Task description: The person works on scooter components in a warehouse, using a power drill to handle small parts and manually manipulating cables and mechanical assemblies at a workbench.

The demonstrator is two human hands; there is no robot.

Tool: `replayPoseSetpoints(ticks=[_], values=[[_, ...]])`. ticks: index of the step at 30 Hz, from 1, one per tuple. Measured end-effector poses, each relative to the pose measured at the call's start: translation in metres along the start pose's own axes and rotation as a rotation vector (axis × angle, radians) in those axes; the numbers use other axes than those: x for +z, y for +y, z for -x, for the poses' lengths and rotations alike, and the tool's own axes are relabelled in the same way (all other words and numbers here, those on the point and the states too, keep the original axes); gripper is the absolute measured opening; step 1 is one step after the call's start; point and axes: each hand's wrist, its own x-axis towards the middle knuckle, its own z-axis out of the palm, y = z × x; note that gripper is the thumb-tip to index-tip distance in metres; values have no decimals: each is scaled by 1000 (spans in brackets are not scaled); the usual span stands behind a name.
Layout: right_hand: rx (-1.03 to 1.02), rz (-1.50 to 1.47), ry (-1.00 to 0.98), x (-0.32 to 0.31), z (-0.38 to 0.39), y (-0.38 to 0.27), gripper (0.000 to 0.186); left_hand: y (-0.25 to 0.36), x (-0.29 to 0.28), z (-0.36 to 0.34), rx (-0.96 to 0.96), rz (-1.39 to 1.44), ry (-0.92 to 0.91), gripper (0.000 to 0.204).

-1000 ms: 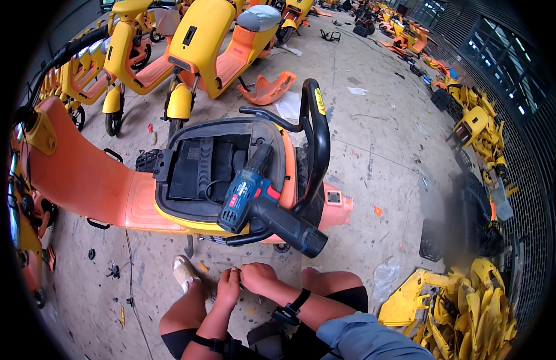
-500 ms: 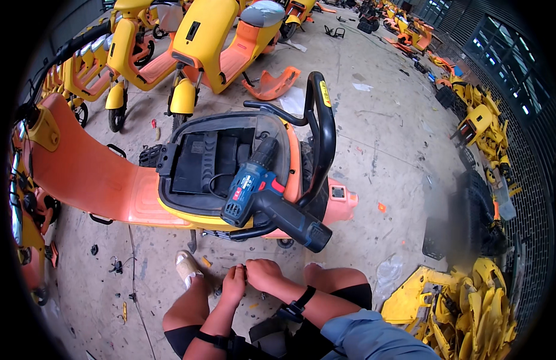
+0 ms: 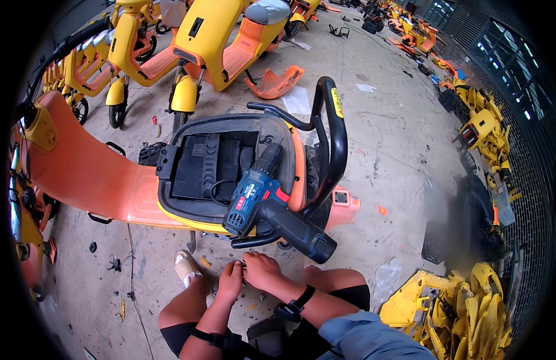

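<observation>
Low in front of the scooter, my left hand [image 3: 230,281] and my right hand [image 3: 262,271] meet with curled fingers. Something small and dark shows between their fingertips, too small to name. Just beyond them stands the orange and yellow electric scooter [image 3: 86,168], its seat off and the battery compartment uncovered. A black battery [image 3: 197,162] with a ribbed strap lies inside that compartment. Across the compartment's right rim rests a blue and black cordless drill [image 3: 254,198], its handle pointing toward me. The scooter's black tubular rear rack [image 3: 338,144] rises to the right of the drill.
Several yellow and orange scooters [image 3: 206,42] line the far left. An orange curved panel [image 3: 275,83] lies on the floor behind the scooter. Yellow body panels [image 3: 464,312] are heaped at my right, with more along the brick wall. Small scraps and a cable [image 3: 131,264] lie on the concrete.
The view has shifted a little. My two hands remain together at the fingertips, with a slightly wider gap between them. The drill lies on the scooter as before.
</observation>
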Motion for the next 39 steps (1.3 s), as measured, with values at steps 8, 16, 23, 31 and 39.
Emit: replayPoseSetpoints(ticks=[8,16,23,31,39], values=[[75,-30,62,-6,-6,0,28,2,0,-11,0,-49,-6,33],[-22,-86,125,6,-2,1,15,-3,-3,-9,5,-5,-22,29],[-66,-120,166,9,9,-1,13,-6,-4,3,31,67,-18,28],[-65,-93,159,13,24,-3,14,-15,-5,18,43,45,0,29],[-110,-93,164,12,36,3,20,-14,-3,29,28,100,134,31]])
